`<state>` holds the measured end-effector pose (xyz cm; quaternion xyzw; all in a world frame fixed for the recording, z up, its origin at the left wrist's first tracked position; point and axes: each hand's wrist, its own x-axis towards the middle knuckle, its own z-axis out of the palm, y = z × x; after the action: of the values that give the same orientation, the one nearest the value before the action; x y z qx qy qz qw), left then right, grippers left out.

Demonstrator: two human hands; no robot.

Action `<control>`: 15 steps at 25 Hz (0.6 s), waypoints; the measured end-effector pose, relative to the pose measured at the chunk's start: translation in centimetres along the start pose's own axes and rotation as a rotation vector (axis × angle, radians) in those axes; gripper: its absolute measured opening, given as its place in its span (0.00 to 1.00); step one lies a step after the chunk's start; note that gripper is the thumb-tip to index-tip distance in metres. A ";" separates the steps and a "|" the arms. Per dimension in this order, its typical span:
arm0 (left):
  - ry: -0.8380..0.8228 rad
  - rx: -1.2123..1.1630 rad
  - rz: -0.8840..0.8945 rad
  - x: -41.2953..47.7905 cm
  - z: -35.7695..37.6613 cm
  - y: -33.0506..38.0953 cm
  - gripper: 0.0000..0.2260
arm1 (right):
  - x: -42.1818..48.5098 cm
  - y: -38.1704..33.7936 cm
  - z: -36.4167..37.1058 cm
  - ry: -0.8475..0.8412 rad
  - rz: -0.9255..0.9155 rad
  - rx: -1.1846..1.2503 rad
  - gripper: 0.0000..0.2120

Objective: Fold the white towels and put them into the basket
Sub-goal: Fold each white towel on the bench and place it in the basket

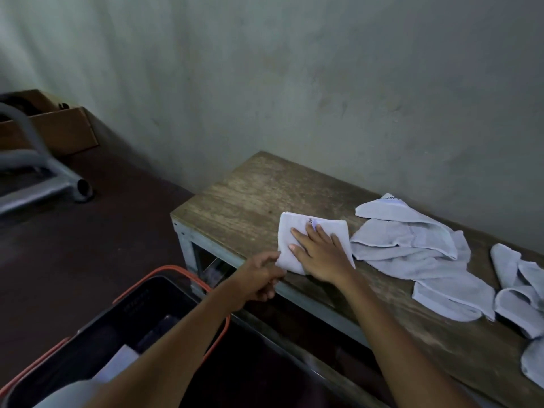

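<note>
Two hands on folded towel (306,232): R hand (321,254) flat on top, L hand (260,278) pinches near-left corner; basket (141,304) near left.

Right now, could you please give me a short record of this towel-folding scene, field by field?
folded towel: lies flat near the left end of the wooden table
right hand: presses flat on the folded towel
left hand: pinches its near left corner
unfolded towels: loose and crumpled on the table, further right
basket: dark with an orange rim, near left beside the table; something white inside
task state: folded towel not yet in the basket
</note>
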<state>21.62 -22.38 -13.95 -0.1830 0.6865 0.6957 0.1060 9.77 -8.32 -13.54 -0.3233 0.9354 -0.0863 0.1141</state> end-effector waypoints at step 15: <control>0.112 -0.060 0.040 -0.1 2.1 -0.6 0.13 | 0.6 -1.0 0.3 -0.003 0.177 -0.045 0.29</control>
<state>21.73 -20.24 -14.44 -0.2110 0.6739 0.7065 0.0480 9.93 -9.49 -13.73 -0.2420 0.9618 -0.0545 0.1156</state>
